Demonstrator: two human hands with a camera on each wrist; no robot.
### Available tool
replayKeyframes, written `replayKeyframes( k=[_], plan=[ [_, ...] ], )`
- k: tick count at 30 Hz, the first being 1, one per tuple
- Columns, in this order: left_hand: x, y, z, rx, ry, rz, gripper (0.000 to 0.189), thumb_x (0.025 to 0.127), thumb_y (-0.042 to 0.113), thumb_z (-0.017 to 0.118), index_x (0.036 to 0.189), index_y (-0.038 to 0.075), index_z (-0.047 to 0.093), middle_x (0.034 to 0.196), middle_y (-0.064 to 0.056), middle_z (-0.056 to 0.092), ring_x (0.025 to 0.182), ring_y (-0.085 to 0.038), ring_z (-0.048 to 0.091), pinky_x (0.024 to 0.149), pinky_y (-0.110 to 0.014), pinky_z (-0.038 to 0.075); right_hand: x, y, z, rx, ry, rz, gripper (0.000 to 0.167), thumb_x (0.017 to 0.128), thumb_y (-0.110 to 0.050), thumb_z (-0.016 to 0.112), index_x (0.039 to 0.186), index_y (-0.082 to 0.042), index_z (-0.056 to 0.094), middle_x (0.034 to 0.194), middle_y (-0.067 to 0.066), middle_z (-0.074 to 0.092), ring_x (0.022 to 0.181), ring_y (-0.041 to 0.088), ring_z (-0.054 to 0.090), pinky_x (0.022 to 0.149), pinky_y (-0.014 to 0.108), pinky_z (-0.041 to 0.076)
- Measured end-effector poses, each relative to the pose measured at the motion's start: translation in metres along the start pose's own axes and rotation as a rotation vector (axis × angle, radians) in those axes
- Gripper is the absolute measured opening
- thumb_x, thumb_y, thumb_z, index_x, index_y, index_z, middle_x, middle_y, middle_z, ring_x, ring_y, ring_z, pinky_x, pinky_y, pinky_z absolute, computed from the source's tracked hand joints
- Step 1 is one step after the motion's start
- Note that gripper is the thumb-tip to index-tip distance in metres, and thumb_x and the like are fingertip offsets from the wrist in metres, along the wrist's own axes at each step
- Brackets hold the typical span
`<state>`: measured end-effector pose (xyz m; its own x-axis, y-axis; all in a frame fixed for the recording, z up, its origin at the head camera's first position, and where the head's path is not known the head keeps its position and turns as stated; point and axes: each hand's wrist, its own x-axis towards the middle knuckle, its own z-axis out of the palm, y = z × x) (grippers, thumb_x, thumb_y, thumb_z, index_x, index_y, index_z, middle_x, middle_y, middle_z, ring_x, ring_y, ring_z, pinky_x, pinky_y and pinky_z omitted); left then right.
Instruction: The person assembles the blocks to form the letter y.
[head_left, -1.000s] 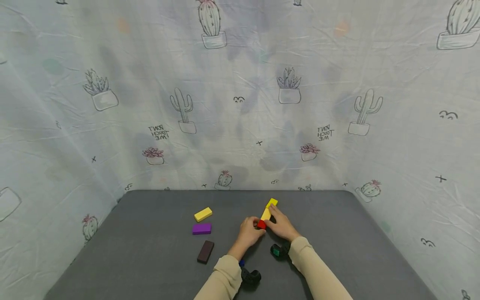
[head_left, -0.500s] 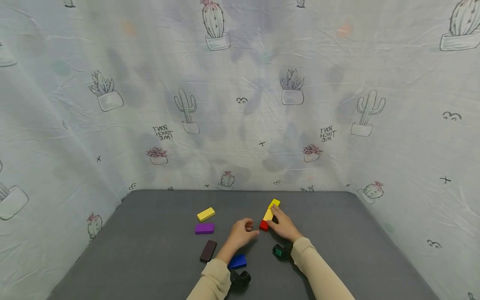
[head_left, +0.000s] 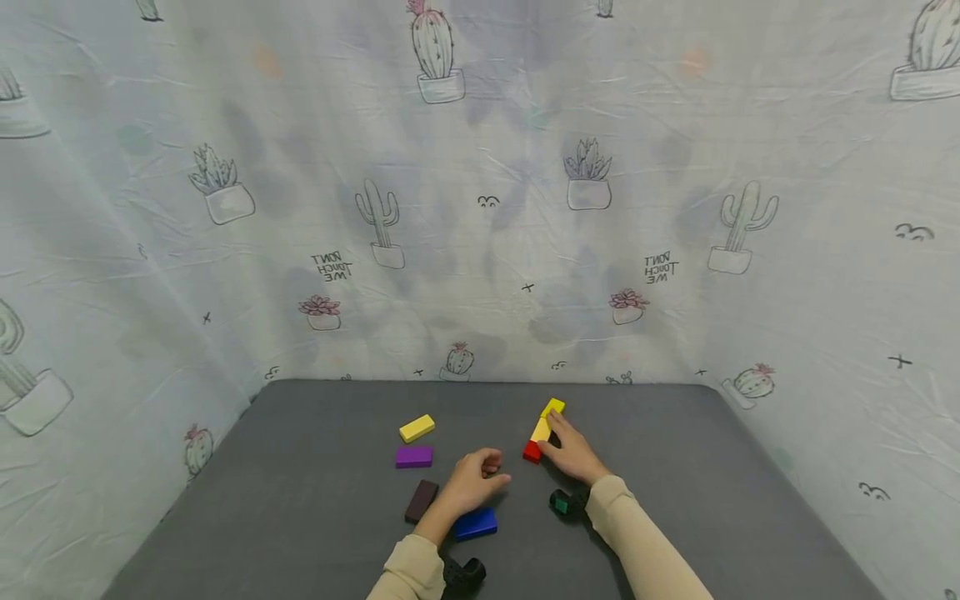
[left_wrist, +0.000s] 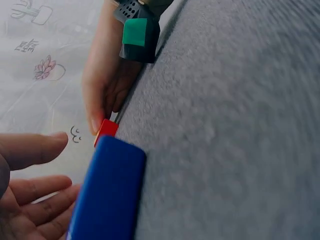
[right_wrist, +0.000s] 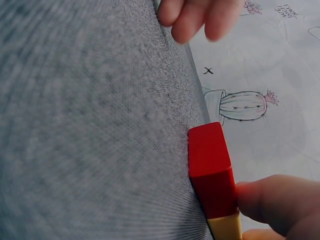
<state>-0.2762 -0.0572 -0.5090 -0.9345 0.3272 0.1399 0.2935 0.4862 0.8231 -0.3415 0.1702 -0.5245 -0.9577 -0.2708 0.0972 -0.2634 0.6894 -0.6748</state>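
Observation:
In the head view a red block (head_left: 532, 452) and two yellow blocks (head_left: 540, 431) form a slanting row on the table. My right hand (head_left: 574, 457) lies along the row's right side, fingers by the yellow blocks and thumb at the red one. The right wrist view shows a fingertip against the side of the red block (right_wrist: 212, 165). My left hand (head_left: 467, 483) holds nothing, its fingers loosely bent. Just below it sits a blue block (head_left: 476, 524), large in the left wrist view (left_wrist: 110, 187).
Left of the hands lie a yellow block (head_left: 417, 428), a purple block (head_left: 414, 457) and a dark brown block (head_left: 422, 502). Black wrist devices (head_left: 564, 503) hang under both wrists. Behind the grey table (head_left: 315, 517) hangs a cactus-print cloth (head_left: 480, 250).
My left hand has let go of the red block and drawn back left and nearer, over the blue block, which now shows. The right hand stays at the row.

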Motion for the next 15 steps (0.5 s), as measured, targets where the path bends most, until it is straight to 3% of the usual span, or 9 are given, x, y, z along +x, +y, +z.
replayKeyframes(
  k=[5,15],
  plan=[
    [-0.004,-0.003,-0.005,-0.012,-0.055,0.055,0.044,0.090,0.019,0.066,0.125,-0.005,0.055,0.118,-0.018,0.062,0.105,-0.031,0.060,0.089,-0.046,0.050,0.001,0.001,-0.003,-0.014,-0.009,0.002,0.065,0.097,-0.031,0.053,0.147,0.001,0.029,0.155,0.021,0.021,0.142,0.040,0.021,0.112,0.059,0.021],
    [-0.010,-0.015,-0.016,-0.090,-0.256,0.112,0.034,0.093,0.021,0.062,0.123,0.004,0.061,0.116,-0.006,0.066,0.105,-0.017,0.062,0.092,-0.030,0.050,0.000,-0.001,-0.002,-0.015,-0.021,0.014,0.065,0.097,-0.030,0.053,0.148,0.000,0.027,0.155,0.020,0.020,0.142,0.040,0.019,0.112,0.059,0.020]
  ],
)
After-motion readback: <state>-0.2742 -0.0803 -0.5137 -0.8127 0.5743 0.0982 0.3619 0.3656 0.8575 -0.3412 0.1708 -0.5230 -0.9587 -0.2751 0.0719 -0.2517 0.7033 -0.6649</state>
